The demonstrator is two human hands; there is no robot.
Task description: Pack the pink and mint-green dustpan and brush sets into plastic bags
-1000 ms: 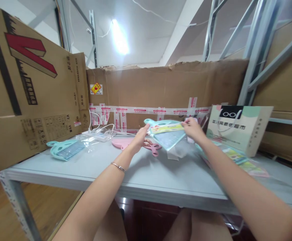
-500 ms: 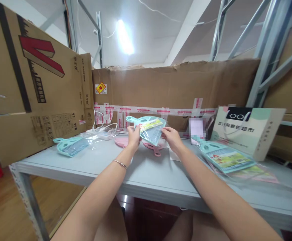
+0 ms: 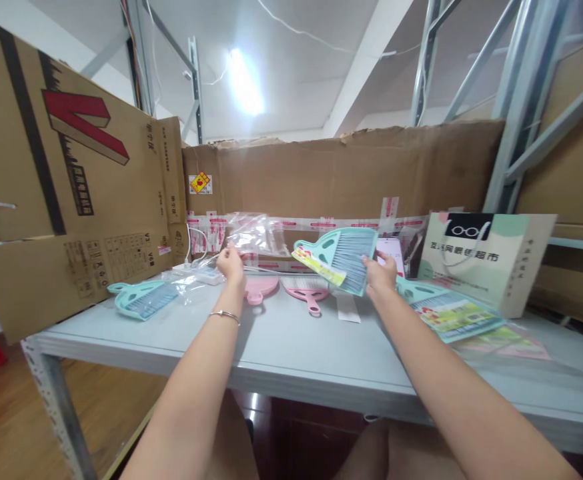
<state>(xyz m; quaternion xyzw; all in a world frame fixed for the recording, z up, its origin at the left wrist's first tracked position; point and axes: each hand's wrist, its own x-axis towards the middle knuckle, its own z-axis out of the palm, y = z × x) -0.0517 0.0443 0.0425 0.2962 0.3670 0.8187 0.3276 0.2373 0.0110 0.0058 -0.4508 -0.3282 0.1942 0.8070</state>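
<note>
My right hand (image 3: 380,272) grips the edge of a mint-green dustpan with its brush (image 3: 354,257), held up over the table. A yellow-green printed card (image 3: 321,268) lies slanted across the handle end. My left hand (image 3: 231,261) pinches a crumpled clear plastic bag (image 3: 259,237), which spreads to the right, apart from the dustpan set. Below lie a pink dustpan (image 3: 264,288), partly behind my left arm, and a pink brush (image 3: 305,292). Near the brush is a white card (image 3: 348,309).
Another mint dustpan with brush (image 3: 146,300) lies at left beside clear wrapping (image 3: 191,280). Packaged sets (image 3: 456,317) are stacked at right, before a paper bag (image 3: 486,267). A phone (image 3: 390,252) stands behind my right hand. Cardboard (image 3: 341,180) walls the table's (image 3: 291,347) back.
The clear bag has come off the mint dustpan set. My left hand has moved left with the bag; my right hand has moved right with the set.
</note>
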